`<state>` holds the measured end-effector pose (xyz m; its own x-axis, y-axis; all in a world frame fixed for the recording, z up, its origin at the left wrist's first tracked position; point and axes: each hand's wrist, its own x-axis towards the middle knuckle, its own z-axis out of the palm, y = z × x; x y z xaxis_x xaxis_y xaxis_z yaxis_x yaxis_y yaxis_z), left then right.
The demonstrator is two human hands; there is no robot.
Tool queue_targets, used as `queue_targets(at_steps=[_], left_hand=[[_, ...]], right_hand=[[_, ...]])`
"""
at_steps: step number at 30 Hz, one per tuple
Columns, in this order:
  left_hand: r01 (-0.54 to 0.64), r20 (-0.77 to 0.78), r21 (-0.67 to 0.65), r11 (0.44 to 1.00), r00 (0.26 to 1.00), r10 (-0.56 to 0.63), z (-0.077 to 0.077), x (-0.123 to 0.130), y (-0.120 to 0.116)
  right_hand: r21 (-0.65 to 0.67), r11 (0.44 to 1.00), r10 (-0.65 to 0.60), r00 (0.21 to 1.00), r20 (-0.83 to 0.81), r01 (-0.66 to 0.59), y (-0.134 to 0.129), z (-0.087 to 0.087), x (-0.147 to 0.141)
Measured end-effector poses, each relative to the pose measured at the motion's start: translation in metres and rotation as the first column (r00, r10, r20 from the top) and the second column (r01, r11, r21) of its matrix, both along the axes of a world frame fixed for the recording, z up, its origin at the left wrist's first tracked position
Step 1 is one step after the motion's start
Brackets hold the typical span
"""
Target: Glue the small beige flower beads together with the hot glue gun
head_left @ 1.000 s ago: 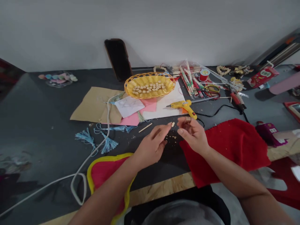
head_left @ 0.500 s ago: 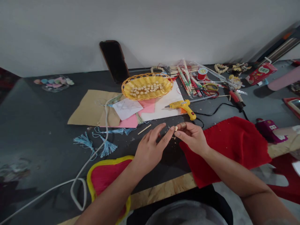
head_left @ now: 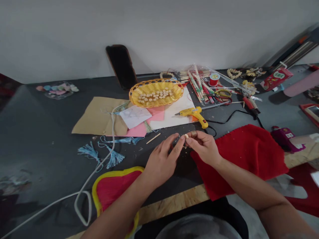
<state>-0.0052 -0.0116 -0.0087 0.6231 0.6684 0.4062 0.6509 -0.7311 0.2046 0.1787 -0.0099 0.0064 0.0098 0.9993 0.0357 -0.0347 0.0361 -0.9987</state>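
Note:
Between my right thumb and fingers is a small cream-coloured flower-like piece (head_left: 186, 136); its exact kind is too small to make out. My right hand (head_left: 203, 148) is closed on it in a pinch, above the dark tabletop. A fingertip of my left hand (head_left: 161, 161) touches the piece from the left, while its other visible fingers stretch out apart from it. Beyond the hands lies a yellow hot glue gun (head_left: 196, 116), nozzle to the left. Behind it, a yellow woven basket (head_left: 137, 89) holds several similar small pieces. Tiny crumbs lie beneath my fingertips.
Red cloth (head_left: 245, 156) lies under my right forearm, with a purple bottle (head_left: 284, 136) beside it. A red pad with yellow edging (head_left: 117, 186) sits left. White cable (head_left: 86, 181) crosses blue tassels (head_left: 115, 158). Scissors (head_left: 224, 94), a thread spool (head_left: 214, 79) and a phone (head_left: 121, 66) stand farther back.
Both hands stay at nearly the same spot. The small piece has turned or shifted slightly between the fingertips, and the view has moved a little.

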Motion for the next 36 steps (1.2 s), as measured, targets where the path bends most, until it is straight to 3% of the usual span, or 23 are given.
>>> queue_targets(at_steps=[12, 14, 16, 18, 21, 24, 26, 28, 32, 36], left_hand=[[0.087, 0.031, -0.05, 0.995, 0.996, -0.085, 0.002, 0.001, 0.0], [0.107, 0.095, -0.094, 0.99, 0.991, -0.098, 0.004, 0.001, -0.001], [0.113, 0.22, -0.225, 0.968, 0.974, -0.062, 0.008, 0.0, -0.001], [0.141, 0.366, -0.43, 0.892, 0.93, 0.029, 0.011, -0.001, 0.0], [0.242, 0.513, -0.668, 0.704, 0.835, 0.2, 0.013, -0.002, 0.004], [0.308, 0.565, -0.751, 0.583, 0.758, 0.327, 0.012, -0.003, 0.009], [0.337, 0.571, -0.786, 0.518, 0.718, 0.399, 0.012, -0.003, 0.01], [0.363, 0.563, -0.814, 0.453, 0.682, 0.466, 0.012, -0.002, 0.01], [0.389, 0.55, -0.834, 0.39, 0.635, 0.543, 0.013, 0.0, 0.01], [0.395, 0.534, -0.845, 0.36, 0.633, 0.56, 0.014, 0.001, 0.01]], right_hand=[[-0.05, 0.999, -0.02, 0.999, -0.029, 0.019, 0.003, 0.001, 0.0], [-0.052, 0.998, -0.028, 0.999, -0.021, 0.027, 0.004, -0.001, 0.002], [-0.032, 0.999, -0.029, 0.999, 0.016, 0.029, 0.003, -0.001, 0.003], [0.036, 0.999, -0.019, 0.994, 0.107, 0.016, 0.002, 0.0, 0.006], [0.292, 0.954, -0.044, 0.936, 0.349, -0.064, 0.001, 0.002, 0.009], [0.556, 0.797, -0.152, 0.812, 0.564, -0.237, 0.004, 0.0, 0.012], [0.627, 0.706, -0.226, 0.733, 0.641, -0.33, 0.006, -0.004, 0.014], [0.646, 0.658, -0.285, 0.667, 0.688, -0.386, 0.008, -0.006, 0.015], [0.659, 0.604, -0.35, 0.594, 0.724, -0.448, 0.008, -0.004, 0.015], [0.649, 0.597, -0.349, 0.575, 0.74, -0.472, 0.007, -0.001, 0.014]])
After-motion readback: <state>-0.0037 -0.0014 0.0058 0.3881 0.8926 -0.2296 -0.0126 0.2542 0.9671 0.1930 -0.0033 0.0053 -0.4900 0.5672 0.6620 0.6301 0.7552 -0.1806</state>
